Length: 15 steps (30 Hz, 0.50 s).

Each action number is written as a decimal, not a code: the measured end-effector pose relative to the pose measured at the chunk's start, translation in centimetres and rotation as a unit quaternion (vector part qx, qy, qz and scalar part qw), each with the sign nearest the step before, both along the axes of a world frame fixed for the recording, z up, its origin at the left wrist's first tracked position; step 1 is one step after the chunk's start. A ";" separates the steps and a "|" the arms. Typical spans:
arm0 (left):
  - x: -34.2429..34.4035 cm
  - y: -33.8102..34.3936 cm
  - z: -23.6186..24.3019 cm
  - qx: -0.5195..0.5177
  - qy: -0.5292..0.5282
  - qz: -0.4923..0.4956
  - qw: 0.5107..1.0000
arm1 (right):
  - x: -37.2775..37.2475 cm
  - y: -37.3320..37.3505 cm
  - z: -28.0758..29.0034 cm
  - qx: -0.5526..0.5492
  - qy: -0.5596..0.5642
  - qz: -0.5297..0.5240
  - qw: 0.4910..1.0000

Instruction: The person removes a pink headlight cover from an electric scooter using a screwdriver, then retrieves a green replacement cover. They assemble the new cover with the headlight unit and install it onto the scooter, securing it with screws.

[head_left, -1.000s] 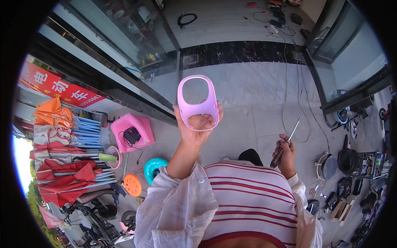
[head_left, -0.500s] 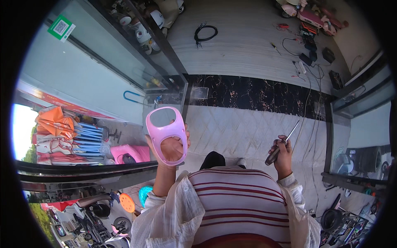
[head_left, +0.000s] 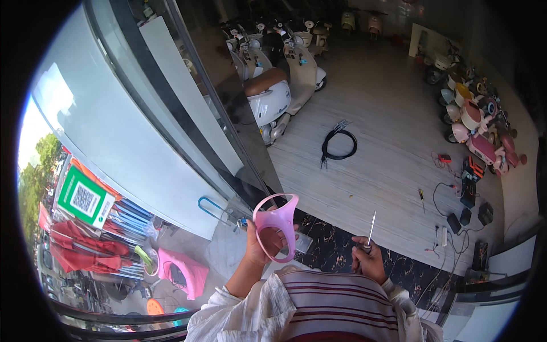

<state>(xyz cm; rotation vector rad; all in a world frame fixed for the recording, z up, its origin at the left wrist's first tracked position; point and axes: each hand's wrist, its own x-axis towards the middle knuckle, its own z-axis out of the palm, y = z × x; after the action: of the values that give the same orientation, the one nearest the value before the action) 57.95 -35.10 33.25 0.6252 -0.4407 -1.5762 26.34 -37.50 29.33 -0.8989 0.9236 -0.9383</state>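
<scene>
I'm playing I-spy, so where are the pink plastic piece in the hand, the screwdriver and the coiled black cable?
Pink plastic piece [head_left: 278, 219]: head view, on the band between its two openings.
Screwdriver [head_left: 372, 229]: head view, on its metal shaft.
Black cable [head_left: 325, 149]: head view, on the coil's left side.

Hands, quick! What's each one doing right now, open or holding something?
Left hand: holding the pink frame.
Right hand: closed around the screwdriver, its shaft pointing away from the body.

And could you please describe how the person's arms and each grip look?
The left grip and right grip are ungloved. The left sleeve, loose, creased and off-white, leaves most of the forearm bare; the matching right sleeve reaches further down.
</scene>
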 end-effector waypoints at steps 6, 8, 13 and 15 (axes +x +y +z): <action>-1.4 -17.8 3.0 -0.045 0.021 0.004 0.999 | 2.1 -17.7 5.8 -0.036 0.029 0.098 0.994; -1.8 -24.1 2.1 -0.053 0.051 0.032 0.997 | 4.2 -23.7 7.0 -0.037 0.045 0.164 0.985; -1.2 -37.3 3.5 -0.161 0.008 0.065 0.985 | 9.9 -40.3 9.0 0.007 -0.034 0.318 0.947; 0.1 -41.1 4.8 -0.191 0.024 0.064 0.979 | 12.3 -45.7 10.2 0.052 -0.065 0.344 0.935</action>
<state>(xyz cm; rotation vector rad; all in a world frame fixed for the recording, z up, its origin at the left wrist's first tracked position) 58.01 -76.22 38.07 0.3126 -0.6363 -1.3343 38.66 -83.21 39.51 -0.9614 0.4749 -0.3334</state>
